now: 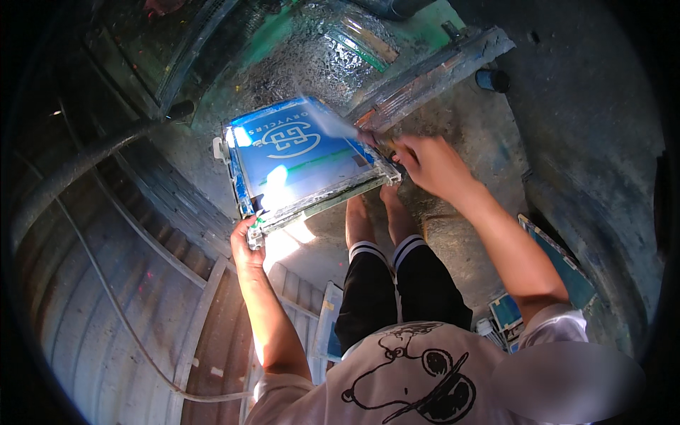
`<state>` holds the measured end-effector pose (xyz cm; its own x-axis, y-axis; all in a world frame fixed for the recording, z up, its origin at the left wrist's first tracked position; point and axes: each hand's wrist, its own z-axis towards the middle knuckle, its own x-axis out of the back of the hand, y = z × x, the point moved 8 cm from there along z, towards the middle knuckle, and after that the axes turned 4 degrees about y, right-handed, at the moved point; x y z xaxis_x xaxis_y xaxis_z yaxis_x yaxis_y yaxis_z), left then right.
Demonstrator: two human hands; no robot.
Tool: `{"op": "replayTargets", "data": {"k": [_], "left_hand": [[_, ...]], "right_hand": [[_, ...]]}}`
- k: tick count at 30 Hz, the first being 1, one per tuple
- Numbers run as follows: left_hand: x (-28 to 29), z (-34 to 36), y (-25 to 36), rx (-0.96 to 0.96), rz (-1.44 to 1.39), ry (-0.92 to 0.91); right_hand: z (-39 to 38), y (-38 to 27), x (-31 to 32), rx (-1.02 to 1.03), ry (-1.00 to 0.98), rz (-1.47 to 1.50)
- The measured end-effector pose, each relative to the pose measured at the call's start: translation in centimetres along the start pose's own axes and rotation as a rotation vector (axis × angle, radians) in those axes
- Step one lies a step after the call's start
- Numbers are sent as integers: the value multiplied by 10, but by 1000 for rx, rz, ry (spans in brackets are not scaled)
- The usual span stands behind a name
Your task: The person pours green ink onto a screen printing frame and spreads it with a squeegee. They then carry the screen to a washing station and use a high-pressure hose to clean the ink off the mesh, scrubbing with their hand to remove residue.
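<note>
A silk-screen printing frame (pixel 312 183) is held up at a slant in front of me. Its mesh is blue, with a pale round emblem and lettering, a green streak and bright sun patches. My left hand (pixel 246 244) grips its near left corner, thumb on top. Over the frame's right side, my right hand (pixel 433 166) is closed around the short handle of a tool (pixel 382 144). From that tool a pale, blurred fan reaches across the upper right of the mesh; whether it is a blade, bristles or spray I cannot tell.
Beyond the frame lies a wet, glistening surface (pixel 301 67) with a paint-stained beam (pixel 432 74) along its right. A dark cylinder (pixel 492 80) lies beside the beam. A curved pipe (pixel 78 159) and corrugated sheeting (pixel 113 304) fill the left. More frames (pixel 559 262) lean at lower right.
</note>
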<state>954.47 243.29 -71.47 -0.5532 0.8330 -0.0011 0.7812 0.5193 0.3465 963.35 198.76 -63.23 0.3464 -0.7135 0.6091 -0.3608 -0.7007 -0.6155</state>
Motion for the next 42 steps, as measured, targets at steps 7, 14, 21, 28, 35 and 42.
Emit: {"op": "replayTargets", "data": {"k": [7, 14, 21, 28, 35, 42], "left_hand": [[-1, 0, -1, -8, -11, -4], [-4, -1, 3, -35, 18, 40], [-4, -3, 3, -11, -12, 26], [1, 2, -4, -6, -44, -1], [0, 1, -1, -42, -41, 46], [-8, -4, 0, -55, -30, -18]], "right_hand": [[-74, 3, -16, -132, -78, 80], [-67, 6, -25, -154, -33, 109], [-49, -6, -30, -167, -51, 87], [-50, -6, -42, -193, -62, 74], [-49, -48, -51, 6, -25, 143], [-42, -83, -47, 53, -66, 116]]}}
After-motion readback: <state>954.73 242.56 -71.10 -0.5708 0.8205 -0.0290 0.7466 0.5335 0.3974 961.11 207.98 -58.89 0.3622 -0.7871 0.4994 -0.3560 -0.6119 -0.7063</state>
